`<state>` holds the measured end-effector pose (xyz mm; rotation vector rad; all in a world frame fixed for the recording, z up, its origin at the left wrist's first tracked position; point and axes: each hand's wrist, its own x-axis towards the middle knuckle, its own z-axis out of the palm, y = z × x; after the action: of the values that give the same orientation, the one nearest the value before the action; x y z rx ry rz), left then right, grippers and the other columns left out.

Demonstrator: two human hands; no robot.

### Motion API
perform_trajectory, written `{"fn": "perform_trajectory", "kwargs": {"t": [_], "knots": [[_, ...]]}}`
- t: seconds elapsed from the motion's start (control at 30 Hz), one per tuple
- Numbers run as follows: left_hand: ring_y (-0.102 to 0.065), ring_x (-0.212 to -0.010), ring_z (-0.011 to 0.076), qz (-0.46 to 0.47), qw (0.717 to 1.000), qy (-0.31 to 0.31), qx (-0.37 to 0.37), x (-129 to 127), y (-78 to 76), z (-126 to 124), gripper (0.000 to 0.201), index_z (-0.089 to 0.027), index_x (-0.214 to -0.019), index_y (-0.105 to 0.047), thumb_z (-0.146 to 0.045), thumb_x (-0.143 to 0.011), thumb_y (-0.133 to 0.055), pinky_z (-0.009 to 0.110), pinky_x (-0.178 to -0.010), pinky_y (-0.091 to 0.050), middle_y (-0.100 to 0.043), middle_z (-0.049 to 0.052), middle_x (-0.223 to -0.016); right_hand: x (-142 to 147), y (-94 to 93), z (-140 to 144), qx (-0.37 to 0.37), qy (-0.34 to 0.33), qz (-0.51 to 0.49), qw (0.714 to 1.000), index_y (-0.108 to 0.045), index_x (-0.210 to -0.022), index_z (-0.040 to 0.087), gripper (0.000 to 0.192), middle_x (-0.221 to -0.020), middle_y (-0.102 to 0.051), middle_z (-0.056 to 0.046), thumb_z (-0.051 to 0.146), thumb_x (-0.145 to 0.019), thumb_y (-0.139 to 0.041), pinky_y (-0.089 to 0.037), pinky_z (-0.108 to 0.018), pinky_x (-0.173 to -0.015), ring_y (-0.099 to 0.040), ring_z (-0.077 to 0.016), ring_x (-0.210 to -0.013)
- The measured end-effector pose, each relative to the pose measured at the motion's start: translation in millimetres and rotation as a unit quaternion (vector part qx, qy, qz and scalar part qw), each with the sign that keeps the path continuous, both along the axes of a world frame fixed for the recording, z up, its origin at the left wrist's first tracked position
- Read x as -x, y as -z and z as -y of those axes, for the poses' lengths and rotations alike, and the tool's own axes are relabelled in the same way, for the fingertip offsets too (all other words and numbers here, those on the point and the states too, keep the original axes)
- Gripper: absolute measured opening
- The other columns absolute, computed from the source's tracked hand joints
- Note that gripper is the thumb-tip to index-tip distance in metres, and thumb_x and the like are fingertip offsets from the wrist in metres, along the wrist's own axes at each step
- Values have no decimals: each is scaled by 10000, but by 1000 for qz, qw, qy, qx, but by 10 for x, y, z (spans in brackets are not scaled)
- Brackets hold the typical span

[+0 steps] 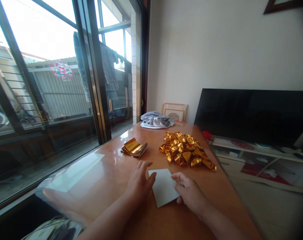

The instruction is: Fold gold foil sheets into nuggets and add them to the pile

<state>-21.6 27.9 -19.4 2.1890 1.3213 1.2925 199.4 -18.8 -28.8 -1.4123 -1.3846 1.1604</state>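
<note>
A white square sheet of paper [163, 187] lies flat on the glossy wooden table [108, 173], white side up. My left hand [139, 181] rests on the table with its fingers spread, touching the sheet's left edge. My right hand [189, 190] presses on the sheet's right edge with curled fingers. Beyond the hands sit a stack of gold foil sheets [134, 147] and a pile of folded gold foil pieces [186, 148].
A bundle of grey and white cloth [156, 120] and a light picture frame [174, 111] stand at the table's far end. A large window [48, 76] runs along the left. A dark television [254, 113] on a low white shelf stands to the right.
</note>
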Motion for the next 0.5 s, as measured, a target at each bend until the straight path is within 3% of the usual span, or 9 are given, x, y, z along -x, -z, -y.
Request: {"fn": "perform_trajectory", "kwargs": {"t": [0.07, 0.17, 0.27, 0.5], "knots": [[-601, -1018, 251, -68, 994, 86, 1, -26, -56, 94, 191, -234, -1053, -618, -337, -894, -636, 399, -892, -472, -651, 63, -1044, -7, 1, -6, 6, 2, -21, 1000, -576, -1063, 198, 271, -728, -641, 34, 355, -843, -549, -443, -235, -472, -562, -112, -473], [-593, -987, 257, -141, 977, 160, 4, -77, -133, 213, 312, -241, -1028, -630, -453, -824, -733, 373, -836, -462, -650, 54, -1029, -27, 2, -14, 9, 8, -43, 999, -583, -1011, 194, 219, -733, -649, 24, 321, -839, -538, -460, -230, -494, -583, -115, -511], [-578, -979, 264, -190, 967, 170, 8, -108, -174, 271, 384, -237, -1009, -625, -461, -750, -798, 363, -814, -442, -645, 48, -1033, -42, -10, -19, 22, 12, -62, 998, -585, -1011, 180, 213, -697, -649, 23, 297, -841, -531, -405, -207, -457, -572, -103, -477], [-558, -931, 240, -266, 948, 175, 7, -127, -211, 298, 244, -229, -917, -605, -284, -737, -760, 344, -791, -408, -626, 32, -975, -26, -114, -7, 50, 36, -87, 994, -582, -992, 168, 213, -679, -651, 12, 251, -799, -548, -267, -173, -388, -574, -94, -467]]}}
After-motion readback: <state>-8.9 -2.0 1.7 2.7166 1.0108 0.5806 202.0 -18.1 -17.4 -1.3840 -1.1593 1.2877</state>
